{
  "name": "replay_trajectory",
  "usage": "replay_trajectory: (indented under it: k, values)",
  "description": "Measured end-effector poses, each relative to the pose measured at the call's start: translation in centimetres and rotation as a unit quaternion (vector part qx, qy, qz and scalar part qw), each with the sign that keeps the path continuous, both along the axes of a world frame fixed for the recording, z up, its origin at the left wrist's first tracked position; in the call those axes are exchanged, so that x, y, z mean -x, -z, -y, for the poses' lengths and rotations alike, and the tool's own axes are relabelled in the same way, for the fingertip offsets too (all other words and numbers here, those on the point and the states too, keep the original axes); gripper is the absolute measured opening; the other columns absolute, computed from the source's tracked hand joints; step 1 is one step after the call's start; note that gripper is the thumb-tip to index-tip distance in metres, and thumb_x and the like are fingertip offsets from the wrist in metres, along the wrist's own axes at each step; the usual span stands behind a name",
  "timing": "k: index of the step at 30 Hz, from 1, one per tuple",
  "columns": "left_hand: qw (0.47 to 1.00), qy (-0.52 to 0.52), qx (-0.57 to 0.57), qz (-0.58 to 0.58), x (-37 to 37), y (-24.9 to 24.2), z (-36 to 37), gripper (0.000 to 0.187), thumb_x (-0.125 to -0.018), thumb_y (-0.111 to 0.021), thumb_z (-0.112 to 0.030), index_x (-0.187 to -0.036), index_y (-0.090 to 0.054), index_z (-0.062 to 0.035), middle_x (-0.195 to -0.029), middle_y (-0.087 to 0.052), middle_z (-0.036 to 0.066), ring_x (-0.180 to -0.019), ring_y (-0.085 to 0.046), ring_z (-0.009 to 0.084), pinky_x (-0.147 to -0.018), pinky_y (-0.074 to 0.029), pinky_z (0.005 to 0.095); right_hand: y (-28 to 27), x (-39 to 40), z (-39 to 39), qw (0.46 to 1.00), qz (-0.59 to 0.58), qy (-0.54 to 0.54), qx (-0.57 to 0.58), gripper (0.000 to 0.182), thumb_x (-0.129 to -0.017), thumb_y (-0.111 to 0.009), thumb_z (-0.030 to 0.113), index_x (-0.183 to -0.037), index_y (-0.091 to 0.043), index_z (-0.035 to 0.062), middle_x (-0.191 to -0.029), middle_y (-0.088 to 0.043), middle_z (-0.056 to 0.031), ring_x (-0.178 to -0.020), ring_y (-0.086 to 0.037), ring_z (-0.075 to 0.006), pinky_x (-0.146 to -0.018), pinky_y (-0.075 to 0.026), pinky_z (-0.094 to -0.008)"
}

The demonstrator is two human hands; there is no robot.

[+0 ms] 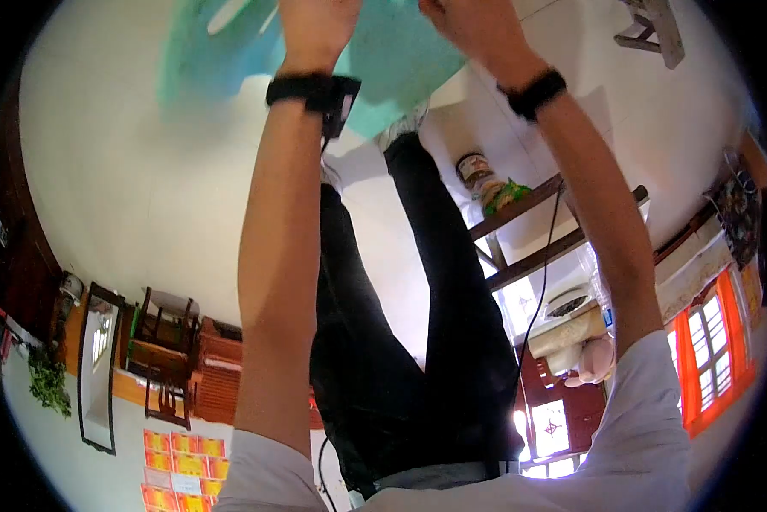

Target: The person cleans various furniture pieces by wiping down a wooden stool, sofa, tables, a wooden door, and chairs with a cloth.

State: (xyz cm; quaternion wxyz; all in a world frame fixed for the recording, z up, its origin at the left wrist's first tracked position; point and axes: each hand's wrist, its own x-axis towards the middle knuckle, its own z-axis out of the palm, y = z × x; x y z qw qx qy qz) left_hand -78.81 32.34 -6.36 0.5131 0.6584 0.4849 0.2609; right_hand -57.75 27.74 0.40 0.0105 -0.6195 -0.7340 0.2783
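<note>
Both our bare left hand (319,30) and bare right hand (479,32) (fingers mostly cropped, so we cannot tell either grip) should handle the broad, thin-looking teal sheet (400,72) evenly.

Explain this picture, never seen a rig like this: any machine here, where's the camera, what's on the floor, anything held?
No machine: these are a person's bare left hand and right hand, with a black band on each wrist. There's one picture, from a wide-angle camera worn on the head, looking down past the person's dark trousers; the lens bends the room around the edges.

The pale floor carries a wooden stand, partly in view. A turquoise sheet spreads below the hands. The top edge cuts the hands off, so I can't confirm either grip on it.
</note>
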Motion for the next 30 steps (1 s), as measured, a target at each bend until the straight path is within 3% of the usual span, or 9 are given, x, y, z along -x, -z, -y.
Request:
replay_trajectory:
  k: [2,3,4,8,14,16,19,24,30]
  values:
    - [0.898,0.327,0.294,-0.02,3.8,7.5,-2.5,0.067,-0.1,-0.053,-0.044,-0.158,-0.028,-0.0231,-0.165,-0.021,0.01,-0.148,-0.024,0.0412,-0.109,-0.021,0.0754,3.5,0.4,-0.3,0.988,0.036,0.007,0.147,0.033,-0.093,-0.061,0.016,-0.123,-0.062,0.0023,-0.112,-0.065,-0.0266,-0.108,-0.063,-0.0354,-0.088,-0.051,-0.0492]
    - [0.948,0.23,0.088,-0.201,1.4,8.3,2.2,0.041,-0.096,-0.059,-0.03,-0.133,-0.047,-0.015,-0.13,-0.046,0.014,-0.115,-0.047,0.0376,-0.094,-0.038,0.0594,8.4,-0.1,1.8,0.997,0.067,0.013,0.048,0.029,-0.093,-0.061,0.015,-0.12,-0.063,0.0027,-0.099,-0.066,-0.0231,-0.094,-0.064,-0.0316,-0.078,-0.052,-0.0458]
    - [0.915,0.119,-0.127,-0.365,0.1,8.5,6.3,0.017,-0.093,-0.066,-0.015,-0.107,-0.066,-0.0068,-0.096,-0.071,0.018,-0.082,-0.07,0.034,-0.078,-0.054,0.0433,11.7,0.1,4.4,0.994,0.097,0.022,-0.052,0.025,-0.094,-0.061,0.015,-0.116,-0.065,0.0031,-0.085,-0.067,-0.0195,-0.08,-0.066,-0.0278,-0.068,-0.053,-0.0424]
    - [0.951,0.06,-0.047,-0.299,1.9,5.2,15.3,0.016,-0.088,-0.062,-0.011,-0.103,-0.068,-0.0108,-0.105,-0.068,0.015,-0.102,-0.06,0.0407,-0.079,-0.055,0.0502,11.9,6.7,13.0,0.99,0.087,0.107,0.029,0.023,-0.092,-0.056,0.016,-0.114,-0.06,0.0086,-0.094,-0.066,-0.0226,-0.08,-0.071,-0.0414,-0.063,-0.058,-0.0501]
    - [0.918,0.156,0.114,-0.346,4.7,2.1,22.8,0.015,-0.086,-0.058,-0.006,-0.095,-0.07,-0.0094,-0.096,-0.07,0.017,-0.098,-0.065,0.0399,-0.082,-0.055,0.0499,8.1,13.0,24.1,0.956,0.005,0.077,0.282,0.031,-0.098,-0.044,0.019,-0.125,-0.056,0.008,-0.094,-0.071,-0.0238,-0.085,-0.071,-0.0399,-0.07,-0.058,-0.0518]
    - [0.881,0.215,0.195,-0.374,7.2,3.4,27.3,0.014,-0.087,-0.057,-0.007,-0.094,-0.069,-0.0091,-0.097,-0.071,0.016,-0.092,-0.068,0.0399,-0.08,-0.055,0.0503,9.3,14.1,27.3,0.933,-0.049,0.059,0.352,0.026,-0.088,-0.06,0.014,-0.112,-0.061,0.0054,-0.098,-0.069,-0.0215,-0.089,-0.067,-0.0412,-0.075,-0.056,-0.0506]
    - [0.922,0.165,0.209,-0.279,12.6,4.2,35.2,0.01,-0.087,-0.057,-0.009,-0.091,-0.066,-0.0068,-0.093,-0.069,0.021,-0.095,-0.066,0.0408,-0.082,-0.053,0.0506,8.0,15.8,28.9,0.93,-0.113,0.018,0.35,0.023,-0.087,-0.062,0.016,-0.107,-0.064,0.0064,-0.095,-0.07,-0.02,-0.089,-0.067,-0.0409,-0.076,-0.054,-0.0504]
    - [0.868,0.106,0.342,-0.345,17.6,-1.3,32.1,0.025,-0.083,-0.064,-0.003,-0.108,-0.068,-0.0048,-0.098,-0.07,0.022,-0.096,-0.067,0.0404,-0.087,-0.053,0.0454,6.6,18.6,27.2,0.923,-0.209,0.05,0.319,0.024,-0.086,-0.067,0.022,-0.105,-0.064,0.0073,-0.088,-0.07,-0.0188,-0.086,-0.067,-0.0406,-0.076,-0.051,-0.0506]
    - [0.947,-0.105,0.096,-0.288,16.7,-0.8,21.4,0.024,-0.091,-0.06,-0.01,-0.111,-0.067,-0.0016,-0.106,-0.07,0.022,-0.1,-0.066,0.0403,-0.089,-0.053,0.045,1.5,19.0,16.2,0.966,-0.199,0.128,0.103,0.018,-0.089,-0.062,0.02,-0.104,-0.064,0.0102,-0.089,-0.069,-0.0178,-0.089,-0.066,-0.0387,-0.073,-0.052,-0.0495]
